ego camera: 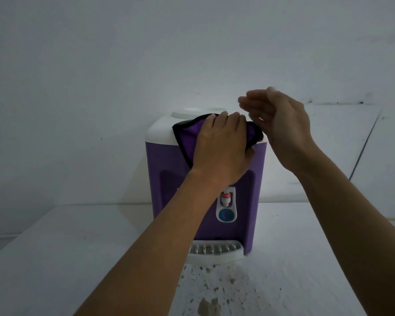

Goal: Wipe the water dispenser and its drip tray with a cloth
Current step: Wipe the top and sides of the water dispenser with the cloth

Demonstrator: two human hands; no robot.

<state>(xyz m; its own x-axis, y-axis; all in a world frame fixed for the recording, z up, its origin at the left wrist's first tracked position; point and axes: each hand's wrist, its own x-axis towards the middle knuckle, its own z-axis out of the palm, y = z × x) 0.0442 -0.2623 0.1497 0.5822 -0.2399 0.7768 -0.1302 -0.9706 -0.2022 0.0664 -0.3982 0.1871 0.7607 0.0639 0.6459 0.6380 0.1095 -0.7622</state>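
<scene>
Head view looks down on a purple water dispenser (205, 179) with a white top, standing on a white table (66, 247) against a pale wall (100, 65).

The left hand (221, 144) lies palm down on a purple cloth (187, 133) with a black edge. Its fingers stretch flat over the cloth and press it onto the front edge of the dispenser's top, so the hand is spread out, not clenched. The cloth shows to the left of this hand and pokes out a little on its right side; part of it hangs over the upper front of the purple body.

The right hand (281, 124) hovers just to the right of the left hand, above the top right corner of the dispenser. It is released, with fingers loosely extended and slightly blurred, and it holds nothing. It touches neither the cloth nor the dispenser as far as can be seen.

Below the left wrist sits a white tap (226, 198) with a red part, and under it a blue round button (225, 214). Further down, under the left forearm, the white drip tray (217, 252) juts out from the base. Nearer the person than the tray, brownish spots (210, 299) mark the table.
</scene>
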